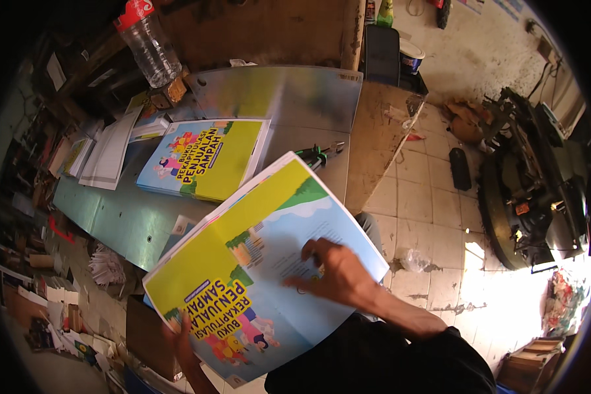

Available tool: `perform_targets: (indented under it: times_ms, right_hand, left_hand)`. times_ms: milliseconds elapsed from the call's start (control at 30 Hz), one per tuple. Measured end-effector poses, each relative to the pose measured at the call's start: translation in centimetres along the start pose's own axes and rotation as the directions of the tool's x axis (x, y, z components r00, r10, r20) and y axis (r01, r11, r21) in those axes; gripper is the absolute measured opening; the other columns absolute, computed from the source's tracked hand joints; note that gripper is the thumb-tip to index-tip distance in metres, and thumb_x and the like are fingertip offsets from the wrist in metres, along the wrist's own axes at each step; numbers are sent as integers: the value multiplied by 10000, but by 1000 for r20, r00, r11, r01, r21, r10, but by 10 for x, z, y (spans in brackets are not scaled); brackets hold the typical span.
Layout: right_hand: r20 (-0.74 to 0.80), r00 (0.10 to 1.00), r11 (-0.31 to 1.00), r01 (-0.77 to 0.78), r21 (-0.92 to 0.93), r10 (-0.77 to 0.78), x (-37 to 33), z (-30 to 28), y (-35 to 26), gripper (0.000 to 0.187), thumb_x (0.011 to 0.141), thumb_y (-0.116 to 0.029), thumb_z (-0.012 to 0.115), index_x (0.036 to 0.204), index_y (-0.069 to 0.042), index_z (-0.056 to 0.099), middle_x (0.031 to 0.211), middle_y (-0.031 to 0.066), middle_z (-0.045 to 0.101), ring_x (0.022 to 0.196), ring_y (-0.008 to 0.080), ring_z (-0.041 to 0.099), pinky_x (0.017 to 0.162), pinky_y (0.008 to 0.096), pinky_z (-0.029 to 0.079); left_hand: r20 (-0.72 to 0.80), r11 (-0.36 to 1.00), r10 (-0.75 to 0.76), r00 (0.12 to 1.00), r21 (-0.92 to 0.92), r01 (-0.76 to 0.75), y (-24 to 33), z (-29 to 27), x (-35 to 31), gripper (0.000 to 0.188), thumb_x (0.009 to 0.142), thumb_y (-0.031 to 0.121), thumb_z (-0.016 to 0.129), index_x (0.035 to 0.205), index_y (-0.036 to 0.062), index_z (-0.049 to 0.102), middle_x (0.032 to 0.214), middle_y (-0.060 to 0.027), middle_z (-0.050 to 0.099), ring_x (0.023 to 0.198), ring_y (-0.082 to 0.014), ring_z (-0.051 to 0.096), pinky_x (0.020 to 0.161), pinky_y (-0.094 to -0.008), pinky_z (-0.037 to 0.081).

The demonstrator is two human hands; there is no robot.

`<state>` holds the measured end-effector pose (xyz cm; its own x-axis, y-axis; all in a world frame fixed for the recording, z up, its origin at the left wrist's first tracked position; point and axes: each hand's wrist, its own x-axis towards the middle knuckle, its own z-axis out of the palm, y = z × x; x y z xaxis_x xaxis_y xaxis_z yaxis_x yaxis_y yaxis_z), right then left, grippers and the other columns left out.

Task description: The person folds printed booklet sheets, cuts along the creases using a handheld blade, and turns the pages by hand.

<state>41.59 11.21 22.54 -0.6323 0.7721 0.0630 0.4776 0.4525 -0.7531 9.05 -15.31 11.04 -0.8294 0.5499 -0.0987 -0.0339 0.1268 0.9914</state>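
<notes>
A large stack of printed cover sheets (276, 223), yellow-green and light blue with cartoon figures, lies tilted in front of me. At its lower left edge my left hand (182, 338) grips the sheets, most of its fingers hidden beneath. My right hand (340, 270) is over the blue half, thumb and index finger apart and bent; whether it touches the paper I cannot tell. Beyond the sheets, a pile of booklets (233, 157) with the same cover rests on a metal-topped table (121, 217). Pliers (318, 156) with green-and-black handles lie beside that pile.
White papers (108, 151) lie at the table's left. A clear plastic bottle (152, 52) with a red top stands at the back on a small wooden block (169, 92). Dark machinery (532, 177) stands on the tiled floor (414, 223) at the right.
</notes>
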Motion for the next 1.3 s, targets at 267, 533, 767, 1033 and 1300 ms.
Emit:
perform_targets:
  times_ms: [267, 533, 767, 1033, 1300]
  right_hand:
    - [-490, 867, 974, -181, -135, 93, 25, -56, 90, 453, 790, -360, 902, 965, 19, 727, 838, 167, 712, 707, 271, 702, 628, 386, 563]
    - [162, 883, 787, -466, 404, 440, 26, -81, 109, 375, 827, -294, 873, 1033, -7, 747, 812, 34, 715, 691, 84, 616, 575, 224, 404]
    - [73, 962, 816, -261, 515, 262, 29, -82, 104, 316, 873, -172, 834, 1064, 32, 686, 908, 118, 772, 776, 134, 700, 721, 278, 532]
    - [169, 931, 869, -364, 336, 325, 48, -107, 58, 465, 966, -371, 740, 1185, 32, 668, 918, 101, 735, 763, 137, 682, 655, 275, 507]
    - [372, 926, 770, -287, 570, 69, 89, -25, -35, 527, 877, -341, 865, 1127, 78, 665, 915, 116, 733, 829, 156, 702, 734, 294, 555]
  left_hand:
    - [-129, 720, 174, 976, 693, -37, 90, 62, 16, 939, 790, 268, 905, 1499, -44, 373, 1377, -236, 537, 1218, -335, 589, 1033, -445, 465]
    - [692, 482, 316, 649, 473, -738, 110, 145, 63, 1225, 707, 406, 938, 1617, 27, 210, 1574, -269, 355, 1477, -442, 331, 1219, -527, 242]
    - [807, 797, 54, 588, 319, -512, 155, 178, 134, 705, 702, 231, 964, 1283, 0, 639, 1209, -134, 709, 1166, -199, 654, 1009, -366, 502]
    - [842, 889, 405, 357, -273, -367, 228, 160, 148, 452, 749, 54, 920, 1137, 1, 695, 1037, -28, 734, 969, -109, 673, 886, -275, 525]
    - [261, 362, 893, 366, 63, -930, 270, 153, 157, 331, 1033, 193, 648, 1301, 9, 582, 1192, -95, 642, 1147, -140, 582, 984, -286, 465]
